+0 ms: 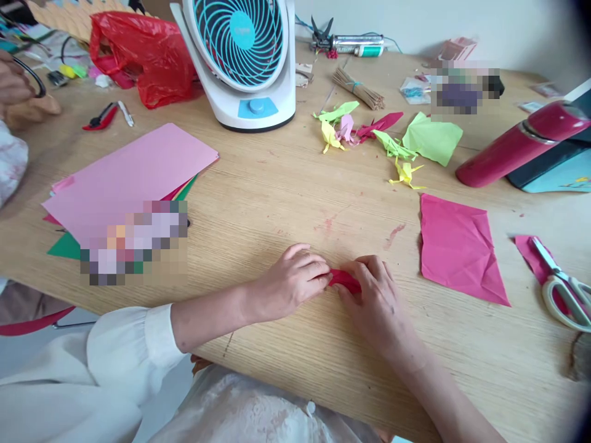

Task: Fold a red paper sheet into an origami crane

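Between my two hands, near the table's front edge, is a small folded piece of dark pink paper [345,281]. My left hand [298,280] pinches its left end with closed fingers. Around its right end my right hand [369,289] is closed, thumb below and fingers curled on top. Much of the paper is hidden under the fingers. A creased pink square sheet [457,249] lies flat to the right of my right hand. Beyond the hands, several folded paper figures, among them a yellow one [405,173] and a dark pink one [379,126], rest on the table.
White scissors [561,286] lie at the right on a pink scrap. A red bottle [521,144] leans behind them. Stacked pink sheets [138,178] are at the left, a fan [249,61] at the back. Another person's hand [18,80] shows at the left edge.
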A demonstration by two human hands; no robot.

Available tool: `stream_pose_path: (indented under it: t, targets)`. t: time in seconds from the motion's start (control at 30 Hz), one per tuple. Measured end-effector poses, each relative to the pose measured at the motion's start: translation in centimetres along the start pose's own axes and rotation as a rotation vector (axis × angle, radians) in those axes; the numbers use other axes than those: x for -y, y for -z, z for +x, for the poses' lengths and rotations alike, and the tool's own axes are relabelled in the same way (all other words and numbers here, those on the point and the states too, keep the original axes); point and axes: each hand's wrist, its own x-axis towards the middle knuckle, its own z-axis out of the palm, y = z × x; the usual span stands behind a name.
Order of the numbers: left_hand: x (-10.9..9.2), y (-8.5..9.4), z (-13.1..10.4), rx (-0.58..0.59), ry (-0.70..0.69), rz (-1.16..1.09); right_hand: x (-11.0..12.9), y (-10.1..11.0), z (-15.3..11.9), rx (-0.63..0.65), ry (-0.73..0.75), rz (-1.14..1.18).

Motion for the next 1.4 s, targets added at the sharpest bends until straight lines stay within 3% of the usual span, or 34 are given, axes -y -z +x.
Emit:
stream_pose_path:
  t: [0.1, 0.3, 0.53, 0.67, 0.83, 0.9, 1.0, 1.13, 1.27, 1.4]
  targets:
    - [-0.3, -0.1, 0.9, 0.005, 0.086, -0.028, 0.2, -0.3, 0.0, 0.006, -0.015, 0.033]
    - [-0.4, 0.6, 2.3, 0.159, 0.335, -0.087, 0.4, -0.5, -0.3, -0.016, -0.041, 0.069]
    - [-0.7, 1.4, 3.1, 0.25, 0.276, -0.187, 0.3, 0.5, -0.1, 0.072, -0.087, 0.271]
    - [-0.7, 1.6, 3.3, 0.186, 0.198, -0.213, 0.1, 1.1, 0.2, 0.196, -0.175, 0.476]
    - [0.1, 2.6, 4.2, 0.138, 0.107, -0.216, 0.7, 1.4, 0.2, 0.156, -0.237, 0.543]
    - [0.3, 3.3, 4.4, 0.065, 0.153, -0.176, 0.8, 1.4, 0.1, 0.11, -0.301, 0.606]
    - [0.2, 3.7, 4.3, -0.146, 0.289, -0.144, 0.7, 1.3, 0.1, 0.004, -0.378, 0.754]
    - [-0.6, 2.4, 3.7, -0.418, 0.494, -0.444, 0.7, 0.8, 0.2, -0.18, -0.401, 1.005]
    - [-1.6, 0.6, 3.8, -0.245, 0.545, -0.95, 1.3, 0.1, 0.0, -0.25, -0.395, 1.155]
    - [-2.1, -0.4, 4.3, -0.252, 0.597, -1.122, 1.7, -0.3, -0.2, -0.242, -0.415, 1.19]
